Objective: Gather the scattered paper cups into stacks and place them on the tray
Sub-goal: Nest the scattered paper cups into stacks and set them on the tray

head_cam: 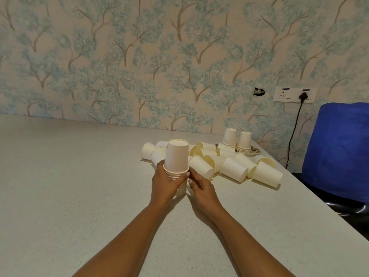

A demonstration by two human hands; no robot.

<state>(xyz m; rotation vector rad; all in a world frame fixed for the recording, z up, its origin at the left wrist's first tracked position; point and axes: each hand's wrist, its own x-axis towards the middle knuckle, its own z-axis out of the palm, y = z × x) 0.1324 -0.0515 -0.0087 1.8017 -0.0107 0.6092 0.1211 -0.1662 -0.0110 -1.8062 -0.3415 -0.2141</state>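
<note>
An upside-down stack of white paper cups (177,156) stands on the pale table (79,186) in front of me. My left hand (165,181) wraps around the stack's lower rims. My right hand (200,186) touches the stack's right side with its fingertips. Behind it lie several loose cups (233,168) on their sides in a heap. Two short upside-down stacks (229,137) (244,141) stand on a small tray (252,153) at the far right, mostly hidden by cups.
The table's right edge runs diagonally past a blue-covered chair (339,148). A patterned wall stands behind the table, with a socket plate (293,94) and a black cable hanging down.
</note>
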